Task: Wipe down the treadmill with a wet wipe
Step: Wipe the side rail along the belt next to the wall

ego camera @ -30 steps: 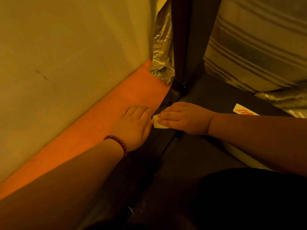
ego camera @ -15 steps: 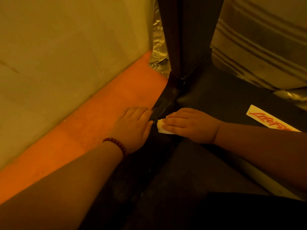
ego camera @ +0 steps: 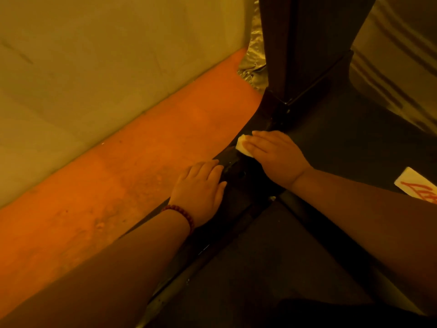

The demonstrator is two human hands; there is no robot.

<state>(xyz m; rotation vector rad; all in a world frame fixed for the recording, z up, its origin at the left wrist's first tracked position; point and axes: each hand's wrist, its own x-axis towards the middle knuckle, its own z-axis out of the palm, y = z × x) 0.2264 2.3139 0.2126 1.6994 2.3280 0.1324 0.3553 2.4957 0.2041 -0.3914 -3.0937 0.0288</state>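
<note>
The dark treadmill base (ego camera: 350, 138) fills the right and lower part of the view, with its black upright post (ego camera: 305, 43) rising at the top. My right hand (ego camera: 276, 157) presses a small folded white wet wipe (ego camera: 242, 146) flat onto the treadmill's left side rail, just below the foot of the post; only the wipe's left edge shows past my fingers. My left hand (ego camera: 201, 188), with a beaded bracelet on the wrist, rests palm down, fingers together, on the rail's edge and the floor, a short way nearer to me.
An orange floor strip (ego camera: 118, 176) runs along the pale wall (ego camera: 94, 55) on the left. Crinkled silver foil (ego camera: 254, 62) sits in the corner behind the post. A white label with red lettering (ego camera: 416, 185) lies on the treadmill cover at right.
My right hand has slid the wipe forward along the rail toward the post's foot, away from my left hand. The left hand stays planted. The camera has tilted slightly.
</note>
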